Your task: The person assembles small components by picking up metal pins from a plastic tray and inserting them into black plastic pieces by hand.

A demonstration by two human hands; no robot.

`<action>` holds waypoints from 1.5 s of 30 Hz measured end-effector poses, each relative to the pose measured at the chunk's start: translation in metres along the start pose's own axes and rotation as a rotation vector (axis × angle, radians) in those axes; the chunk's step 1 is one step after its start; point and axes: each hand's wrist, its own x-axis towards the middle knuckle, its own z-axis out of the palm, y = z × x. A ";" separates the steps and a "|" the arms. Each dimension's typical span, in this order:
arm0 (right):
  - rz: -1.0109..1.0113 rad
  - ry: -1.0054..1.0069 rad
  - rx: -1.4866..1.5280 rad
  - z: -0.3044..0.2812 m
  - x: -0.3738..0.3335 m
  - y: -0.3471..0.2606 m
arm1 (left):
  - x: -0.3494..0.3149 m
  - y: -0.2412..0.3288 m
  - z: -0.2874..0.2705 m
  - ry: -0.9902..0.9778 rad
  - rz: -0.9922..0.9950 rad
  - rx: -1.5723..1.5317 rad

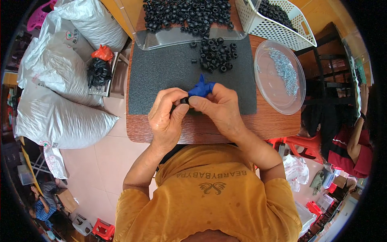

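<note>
My left hand (165,117) is closed, its thumb and fingers pinching a small black knob-like part (184,100) over the near edge of the dark grey mat (153,76). Against that part press the thumb and fingers of my right hand (223,111), also closed. Crumpled blue material (201,88), perhaps a wrap or glove piece, covers the right fingertips. Whatever lies beneath it is hidden. Beyond my hands, a loose pile of similar black parts (217,54) rests on the mat. To the right stands a round transparent tub lid or tray (262,88) with small silvery pieces (285,70).
A transparent bin (161,40) full of black parts opens onto the mat's far edge. At the far right stands a white perforated basket (258,26). Big white sacks (60,113) fill the floor at left. Another person (352,149) sits at right near a red plastic chair (304,145).
</note>
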 end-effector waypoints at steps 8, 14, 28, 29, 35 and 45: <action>-1.017 0.091 -1.110 -0.018 0.079 -0.011 | -0.008 -0.019 0.002 0.037 -0.357 -0.417; -1.115 -0.135 -1.513 -0.009 0.102 -0.005 | -0.007 -0.023 0.003 0.057 -0.463 -0.536; -0.857 0.159 -0.601 0.020 0.024 0.007 | 0.008 -0.007 0.011 0.219 -0.696 -1.075; -0.856 0.162 -0.600 0.019 0.022 0.008 | 0.007 -0.007 0.011 0.217 -0.697 -1.073; -1.073 0.132 -0.729 0.013 0.012 0.005 | 0.006 0.009 0.015 0.288 -0.729 -0.987; -0.846 0.019 -0.648 -0.006 -0.007 -0.008 | -0.012 0.014 0.021 0.194 -0.542 -0.862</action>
